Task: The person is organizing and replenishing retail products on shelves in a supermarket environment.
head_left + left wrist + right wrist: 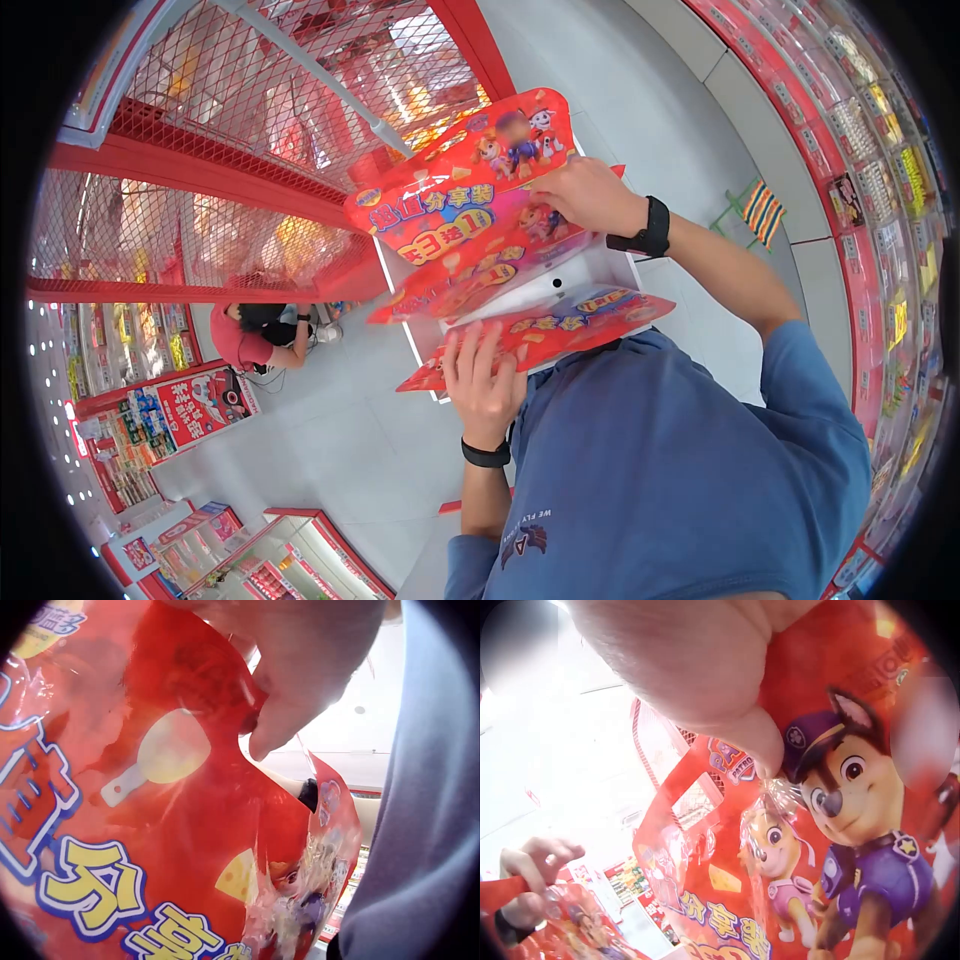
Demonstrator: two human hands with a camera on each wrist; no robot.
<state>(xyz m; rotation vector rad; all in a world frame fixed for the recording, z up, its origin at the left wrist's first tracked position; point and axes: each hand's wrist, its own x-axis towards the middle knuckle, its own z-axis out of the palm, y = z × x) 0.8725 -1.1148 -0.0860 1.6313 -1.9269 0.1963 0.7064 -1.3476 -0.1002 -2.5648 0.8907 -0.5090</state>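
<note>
My right hand (590, 195) pinches the upper edge of a red printed snack bag (480, 270) with cartoon dogs on it. Its thumb lies against the glossy film beside a dog in a purple cap (855, 780). Nearer my body, my left hand (488, 385) grips another red snack bag (570, 325) by its edge, fingers on one side, thumb (281, 724) at the rim. Behind these, a third red snack bag (440, 205) stands upright, and a handle hole shows in a red bag in the right wrist view. The bags stand over a white open box (615, 268).
Red wire-mesh shelving (240, 150) full of packets rises on the left. Beyond it a person in a red top (240, 340) crouches on the grey floor. A striped folding stool (763, 213) stands right, before a curved wall of product bins (880, 200).
</note>
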